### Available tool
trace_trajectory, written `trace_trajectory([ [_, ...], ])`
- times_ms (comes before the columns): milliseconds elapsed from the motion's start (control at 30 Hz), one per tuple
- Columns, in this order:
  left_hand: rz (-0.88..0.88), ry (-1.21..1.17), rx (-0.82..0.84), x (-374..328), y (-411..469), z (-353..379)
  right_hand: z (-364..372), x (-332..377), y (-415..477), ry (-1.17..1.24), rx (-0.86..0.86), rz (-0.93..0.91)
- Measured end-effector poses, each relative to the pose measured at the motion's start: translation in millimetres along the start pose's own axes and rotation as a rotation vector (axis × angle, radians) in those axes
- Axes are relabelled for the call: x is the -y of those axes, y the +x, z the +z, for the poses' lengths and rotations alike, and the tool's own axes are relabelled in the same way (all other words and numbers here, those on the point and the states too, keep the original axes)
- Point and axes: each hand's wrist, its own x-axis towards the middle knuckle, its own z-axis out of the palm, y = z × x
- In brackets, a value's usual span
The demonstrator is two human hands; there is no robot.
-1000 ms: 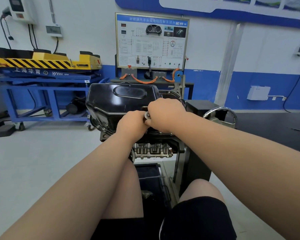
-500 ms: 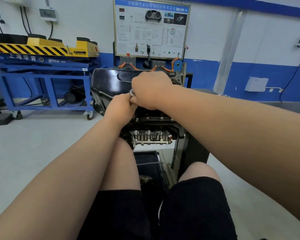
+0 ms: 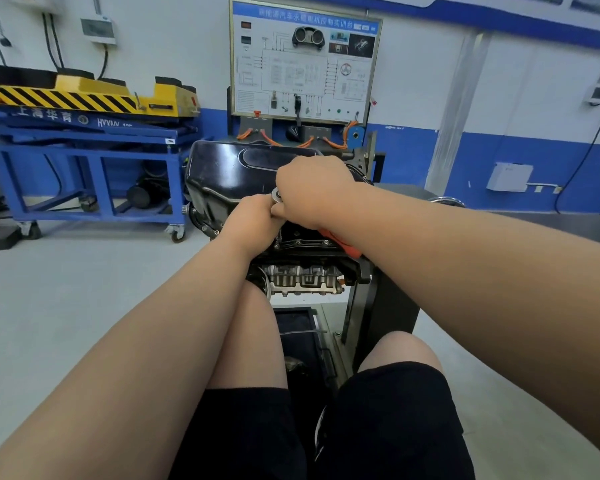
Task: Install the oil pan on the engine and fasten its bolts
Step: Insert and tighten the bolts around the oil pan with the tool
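Note:
A glossy black oil pan (image 3: 229, 174) sits on top of the upturned engine (image 3: 305, 275), which hangs on a dark stand in front of my knees. Both hands are at the pan's near flange. My right hand (image 3: 312, 192) grips a ratchet wrench whose silver head (image 3: 276, 195) shows at my knuckles and whose orange handle (image 3: 343, 244) sticks out under my wrist. My left hand (image 3: 253, 220) is curled around the tool just below the head. A thin socket extension (image 3: 278, 239) runs down to the flange, where small bolts (image 3: 309, 241) sit in a row.
A blue wheeled cart (image 3: 94, 161) with a yellow and black striped lift stands at the left. Behind the engine is a wiring training board (image 3: 303, 60) against the blue and white wall. A dark drip tray (image 3: 298, 337) lies on the floor between my legs.
My view has shifted slightly since half a second ago. Both hands stay clasped on the ratchet at the pan's near flange, and the orange handle now shows under my right wrist.

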Motion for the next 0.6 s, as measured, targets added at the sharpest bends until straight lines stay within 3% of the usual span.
trace_trajectory([
  [467,-0.036,0.079,0.087,-5.4,-2.2,0.6,7.0,2.8,-9.5,0.024,-0.014,0.044],
  [600,-0.048,0.049,-0.007,-5.7,-4.4,-0.4,11.0,5.6,-10.5,0.064,0.017,0.104],
])
